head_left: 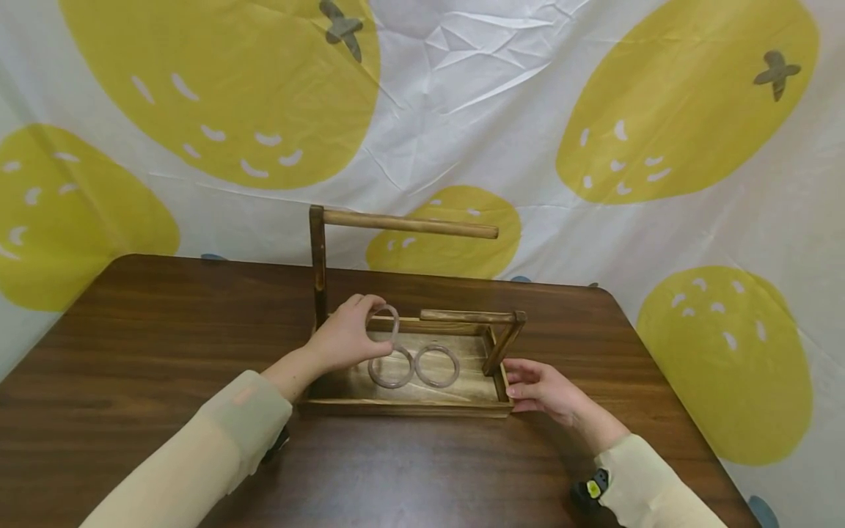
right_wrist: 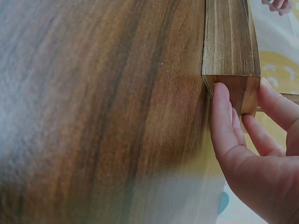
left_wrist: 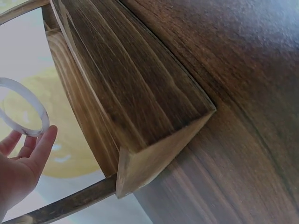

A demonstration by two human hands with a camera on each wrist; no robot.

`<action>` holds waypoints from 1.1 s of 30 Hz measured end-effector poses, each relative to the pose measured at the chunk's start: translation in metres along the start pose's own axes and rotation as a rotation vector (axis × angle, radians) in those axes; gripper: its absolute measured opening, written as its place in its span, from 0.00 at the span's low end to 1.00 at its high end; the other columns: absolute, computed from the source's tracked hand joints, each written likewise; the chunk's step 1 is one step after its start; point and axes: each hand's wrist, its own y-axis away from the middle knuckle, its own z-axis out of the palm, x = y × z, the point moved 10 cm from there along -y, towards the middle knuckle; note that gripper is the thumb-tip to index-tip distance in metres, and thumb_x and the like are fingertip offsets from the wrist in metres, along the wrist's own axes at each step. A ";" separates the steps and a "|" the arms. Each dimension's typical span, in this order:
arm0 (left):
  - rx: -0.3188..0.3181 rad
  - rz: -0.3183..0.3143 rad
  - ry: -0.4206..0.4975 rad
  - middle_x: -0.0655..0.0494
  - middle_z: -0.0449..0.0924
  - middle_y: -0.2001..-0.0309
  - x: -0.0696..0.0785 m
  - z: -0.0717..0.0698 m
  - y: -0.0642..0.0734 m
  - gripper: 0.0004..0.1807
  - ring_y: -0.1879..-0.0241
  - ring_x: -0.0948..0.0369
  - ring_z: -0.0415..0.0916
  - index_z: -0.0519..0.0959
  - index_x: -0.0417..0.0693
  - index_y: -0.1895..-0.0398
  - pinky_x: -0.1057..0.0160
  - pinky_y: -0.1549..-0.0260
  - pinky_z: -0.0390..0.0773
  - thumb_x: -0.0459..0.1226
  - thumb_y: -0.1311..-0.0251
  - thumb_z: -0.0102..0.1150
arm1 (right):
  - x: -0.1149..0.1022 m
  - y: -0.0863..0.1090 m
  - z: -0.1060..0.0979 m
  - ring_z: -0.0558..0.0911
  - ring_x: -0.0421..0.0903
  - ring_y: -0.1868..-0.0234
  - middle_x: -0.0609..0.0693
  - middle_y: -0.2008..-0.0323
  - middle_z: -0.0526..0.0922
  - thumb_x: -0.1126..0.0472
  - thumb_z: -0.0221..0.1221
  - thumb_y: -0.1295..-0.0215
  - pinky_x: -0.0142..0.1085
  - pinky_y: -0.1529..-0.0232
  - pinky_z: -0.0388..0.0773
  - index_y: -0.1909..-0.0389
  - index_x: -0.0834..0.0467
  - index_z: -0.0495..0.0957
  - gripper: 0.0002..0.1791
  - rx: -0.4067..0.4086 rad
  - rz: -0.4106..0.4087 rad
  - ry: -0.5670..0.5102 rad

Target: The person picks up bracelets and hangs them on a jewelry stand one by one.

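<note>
My left hand [head_left: 350, 334] pinches a pale translucent bangle [head_left: 396, 323] between thumb and fingers, above a shallow wooden tray [head_left: 403, 411]. In the left wrist view the bangle [left_wrist: 35, 95] stands on edge at the fingertips. Two more bangles, a left one [head_left: 391, 386] and a right one [head_left: 437, 386], lie side by side on the tray floor. My right hand [head_left: 544, 392] rests against the tray's right end; in the right wrist view its extended fingers [right_wrist: 222, 107] touch the end wall [right_wrist: 237, 91].
From the tray's left end rises a tall post [head_left: 319, 268] with a bar [head_left: 409, 223] reaching right. A shorter post [head_left: 505, 343] at the right carries a lower bar [head_left: 462, 316] pointing left. The brown table [head_left: 198, 323] meets a lemon-print cloth [head_left: 449, 88] behind.
</note>
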 end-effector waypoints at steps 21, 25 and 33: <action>0.088 0.034 0.177 0.45 0.72 0.49 0.013 -0.009 0.000 0.35 0.51 0.51 0.72 0.69 0.40 0.41 0.53 0.52 0.75 0.43 0.54 0.63 | -0.002 0.001 0.002 0.79 0.39 0.60 0.73 0.41 0.63 0.68 0.55 0.36 0.39 0.56 0.81 0.31 0.74 0.46 0.38 -0.006 -0.001 0.003; 0.097 0.051 0.200 0.45 0.72 0.49 0.014 -0.009 -0.001 0.35 0.52 0.51 0.72 0.68 0.39 0.40 0.54 0.53 0.76 0.43 0.53 0.63 | -0.003 0.001 0.002 0.79 0.39 0.59 0.74 0.41 0.62 0.68 0.55 0.37 0.40 0.56 0.81 0.32 0.74 0.46 0.38 -0.007 -0.008 0.002; 0.091 0.067 0.271 0.43 0.70 0.46 0.018 -0.006 -0.001 0.34 0.51 0.49 0.73 0.66 0.38 0.39 0.52 0.51 0.78 0.40 0.51 0.63 | -0.003 0.002 0.002 0.80 0.39 0.60 0.72 0.42 0.65 0.68 0.56 0.37 0.40 0.56 0.81 0.32 0.74 0.46 0.38 -0.008 -0.011 -0.002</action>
